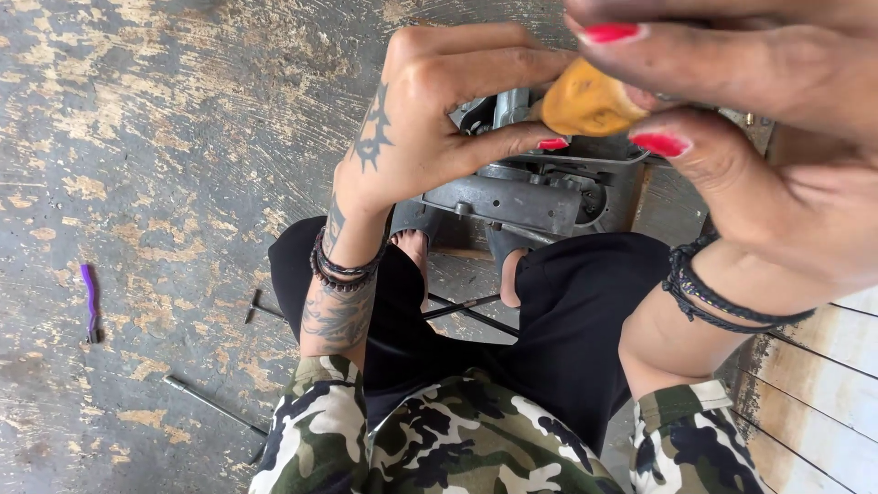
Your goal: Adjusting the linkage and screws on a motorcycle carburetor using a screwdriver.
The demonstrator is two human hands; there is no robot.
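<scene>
Fingers of both hands pinch one small orange-brown lump (585, 99) held up over a grey metal machine part (530, 197): right hand (777, 137) largest and nearest, left hand (430, 119) gripping its other end.

Two hands: left (430, 119), right (750, 119). One orange lump (585, 102). One purple tool (89, 302). Two metal rods (212, 402).

Both hands (567, 119) hold a lump (585, 101) above the machine (530, 197).
</scene>
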